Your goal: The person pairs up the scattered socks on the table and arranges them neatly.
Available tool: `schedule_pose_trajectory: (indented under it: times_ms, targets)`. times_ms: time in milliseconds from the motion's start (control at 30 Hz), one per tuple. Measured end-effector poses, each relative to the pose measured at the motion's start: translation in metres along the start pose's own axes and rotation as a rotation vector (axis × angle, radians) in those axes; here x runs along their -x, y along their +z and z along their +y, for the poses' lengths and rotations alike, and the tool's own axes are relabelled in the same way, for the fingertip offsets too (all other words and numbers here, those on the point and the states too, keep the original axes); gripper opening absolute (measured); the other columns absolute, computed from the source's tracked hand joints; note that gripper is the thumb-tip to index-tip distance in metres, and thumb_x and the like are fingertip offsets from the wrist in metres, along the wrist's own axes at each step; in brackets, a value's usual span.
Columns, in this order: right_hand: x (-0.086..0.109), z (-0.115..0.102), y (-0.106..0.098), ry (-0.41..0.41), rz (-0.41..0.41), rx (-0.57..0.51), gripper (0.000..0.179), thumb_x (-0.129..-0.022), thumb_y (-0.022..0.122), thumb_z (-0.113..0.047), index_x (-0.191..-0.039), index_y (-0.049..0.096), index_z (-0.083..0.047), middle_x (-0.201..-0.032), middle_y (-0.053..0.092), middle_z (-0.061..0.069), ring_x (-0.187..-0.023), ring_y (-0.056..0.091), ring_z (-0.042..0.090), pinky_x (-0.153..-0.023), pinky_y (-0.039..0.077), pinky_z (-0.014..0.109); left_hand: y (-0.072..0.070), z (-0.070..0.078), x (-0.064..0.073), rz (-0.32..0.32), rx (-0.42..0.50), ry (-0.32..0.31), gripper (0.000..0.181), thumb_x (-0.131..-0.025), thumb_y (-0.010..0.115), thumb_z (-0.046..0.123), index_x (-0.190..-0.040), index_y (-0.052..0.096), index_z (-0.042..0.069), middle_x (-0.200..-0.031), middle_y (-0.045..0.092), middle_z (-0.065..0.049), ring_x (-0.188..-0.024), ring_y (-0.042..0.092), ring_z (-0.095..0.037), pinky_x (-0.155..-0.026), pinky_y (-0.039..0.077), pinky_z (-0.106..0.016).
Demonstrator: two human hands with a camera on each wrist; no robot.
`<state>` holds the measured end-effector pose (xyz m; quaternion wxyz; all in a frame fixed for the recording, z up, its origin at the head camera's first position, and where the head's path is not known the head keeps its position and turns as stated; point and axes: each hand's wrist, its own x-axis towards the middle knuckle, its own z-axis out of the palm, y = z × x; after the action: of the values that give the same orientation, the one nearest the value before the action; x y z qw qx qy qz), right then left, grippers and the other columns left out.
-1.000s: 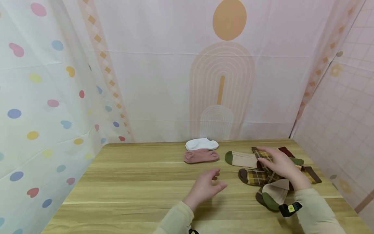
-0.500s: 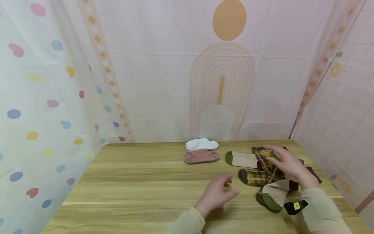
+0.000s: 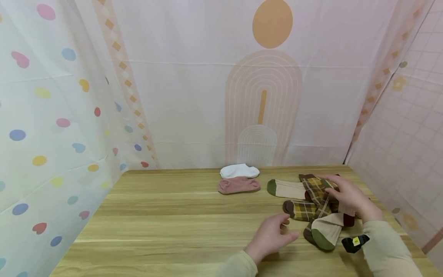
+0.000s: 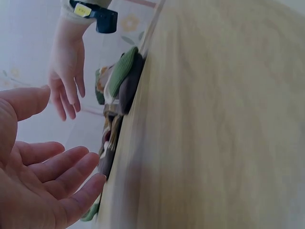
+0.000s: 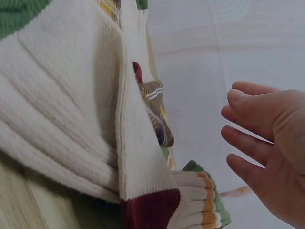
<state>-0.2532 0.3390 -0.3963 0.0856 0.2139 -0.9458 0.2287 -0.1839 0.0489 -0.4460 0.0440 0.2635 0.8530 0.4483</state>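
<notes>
A jumbled pile of socks lies on the right of the wooden table. It includes a brown-and-yellow plaid sock (image 3: 304,210), a cream sock with a green toe (image 3: 288,189), and a folded cream sock (image 3: 327,229) with a green end and a dark red cuff (image 5: 150,210). Over the pile hovers my right hand (image 3: 351,198), fingers relaxed and holding nothing; the right wrist view shows it apart from the socks. My left hand (image 3: 271,235) hangs above the table just left of the pile, its fingers loosely bent with nothing in them.
Near the table's back edge, a white sock (image 3: 239,171) lies behind a pink sock (image 3: 238,185). Patterned cloth hangs behind the table (image 3: 155,215) and along both its sides.
My left hand has moved right, toward the pile. My right hand has shifted slightly right above the socks. The socks appear to lie where they were.
</notes>
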Motion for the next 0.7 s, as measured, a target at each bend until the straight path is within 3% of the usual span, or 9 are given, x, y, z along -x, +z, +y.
schedule_pose_trajectory:
  times_ms: [467,700]
  targets:
    - [-0.005,0.012,0.007,0.022,-0.043,0.100,0.040,-0.090,0.065,0.005,-0.129,0.057,0.008,-0.127,0.056,0.033,-0.113,0.053,0.052,-0.088,0.045,0.063,0.020,0.012,-0.009,-0.025,-0.057,-0.013,0.053,-0.088,0.076,0.031,-0.130,0.062,0.003,-0.109,0.070,0.001,-0.090,0.063,-0.004,-0.077,0.049,-0.019]
    - [-0.017,0.014,0.006,0.023,-0.075,0.094,0.039,-0.090,0.064,0.006,-0.129,0.058,0.010,-0.125,0.057,0.032,-0.113,0.053,0.052,-0.090,0.045,0.063,0.028,0.013,-0.014,-0.028,-0.145,-0.016,0.046,-0.088,0.075,0.032,-0.125,0.066,0.005,-0.104,0.070,0.004,-0.088,0.062,-0.002,-0.077,0.049,-0.019]
